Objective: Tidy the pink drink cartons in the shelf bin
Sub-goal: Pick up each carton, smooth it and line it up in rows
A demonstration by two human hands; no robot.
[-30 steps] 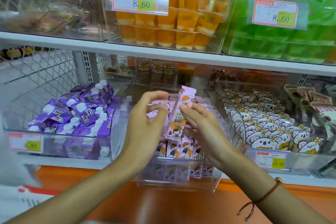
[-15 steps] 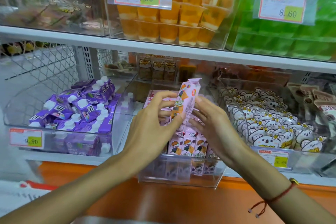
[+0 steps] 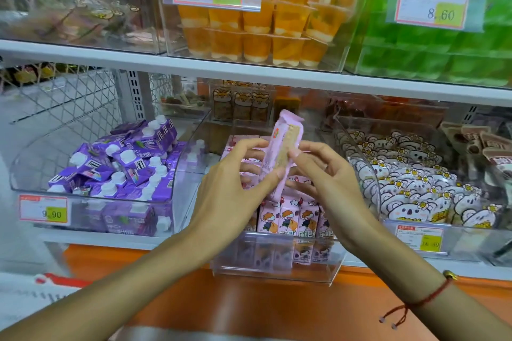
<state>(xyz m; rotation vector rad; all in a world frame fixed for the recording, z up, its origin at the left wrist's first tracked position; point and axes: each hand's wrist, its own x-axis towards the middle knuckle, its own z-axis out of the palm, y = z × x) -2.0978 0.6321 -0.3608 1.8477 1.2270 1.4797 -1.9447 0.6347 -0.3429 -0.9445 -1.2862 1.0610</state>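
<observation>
The left hand (image 3: 238,174) pinches one pink carton (image 3: 282,151) between thumb and fingertips, holding it upright and slightly tilted above the clear bin (image 3: 277,266); the right hand (image 3: 329,177) grips the same carton from the other side, thumb on its edge; below both hands, a row of pink cartons (image 3: 291,214) stands upright at the bin's front, with more lying flat behind; to the left sits a bin of purple cartons (image 3: 119,163); to the right, koala-printed packets (image 3: 415,188); on the right wrist, a red string bracelet (image 3: 421,302).
</observation>
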